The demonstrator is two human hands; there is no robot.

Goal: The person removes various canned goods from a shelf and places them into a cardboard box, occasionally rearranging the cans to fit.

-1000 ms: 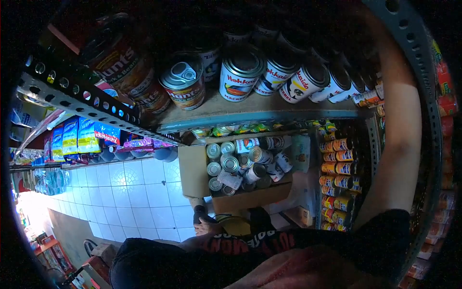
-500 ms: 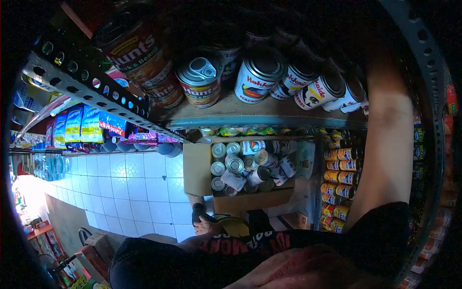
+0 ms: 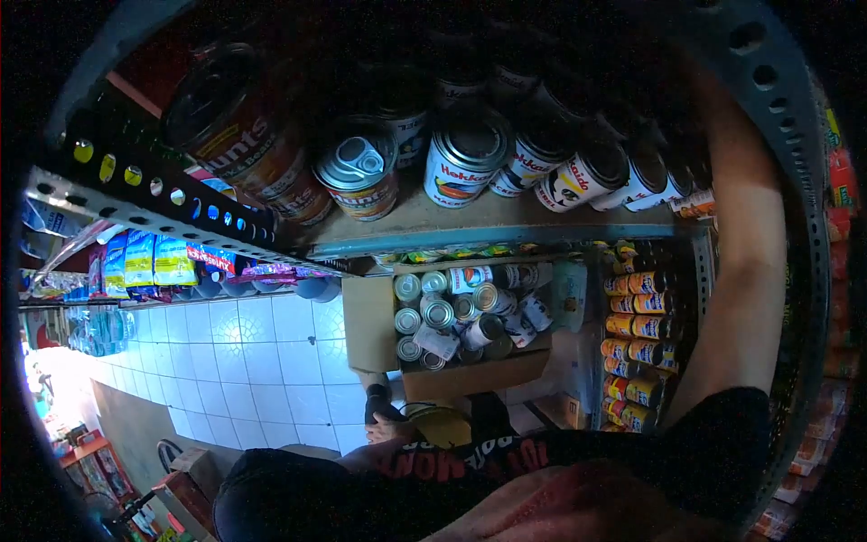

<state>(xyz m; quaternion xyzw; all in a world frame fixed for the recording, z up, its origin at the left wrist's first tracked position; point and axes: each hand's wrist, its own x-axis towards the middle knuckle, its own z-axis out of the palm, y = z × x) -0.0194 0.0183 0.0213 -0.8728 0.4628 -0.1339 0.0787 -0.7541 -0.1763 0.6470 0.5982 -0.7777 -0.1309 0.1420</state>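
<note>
My right forearm [image 3: 742, 244] reaches up past the shelf edge at the right. Its hand is lost in the shadow deep in the shelf, so its fingers and anything in them are hidden. Closest to this arm are white Hokkaido mackerel cans [image 3: 578, 181], standing in a row. Low in the view, my left hand [image 3: 390, 428] rests near my body against something dark, its small visible fingers lying loosely with nothing seen in them. Below the shelf sits an open cardboard box [image 3: 474, 381] of cans [image 3: 439, 313], some upright and others tipped over.
Hunt's pork and beans cans [image 3: 359, 181] stand at the shelf's left. A perforated metal post [image 3: 135, 212] and a blue-green shelf edge [image 3: 470, 237] frame the opening. Yellow-labelled cans [image 3: 632, 325] are stacked lower right. Blue packets [image 3: 140, 259] hang over white floor tiles [image 3: 239, 352].
The camera view has shifted slightly, so the shelf cans sit lower and further left. My right arm appears a little further right. The left hand stays in about the same place.
</note>
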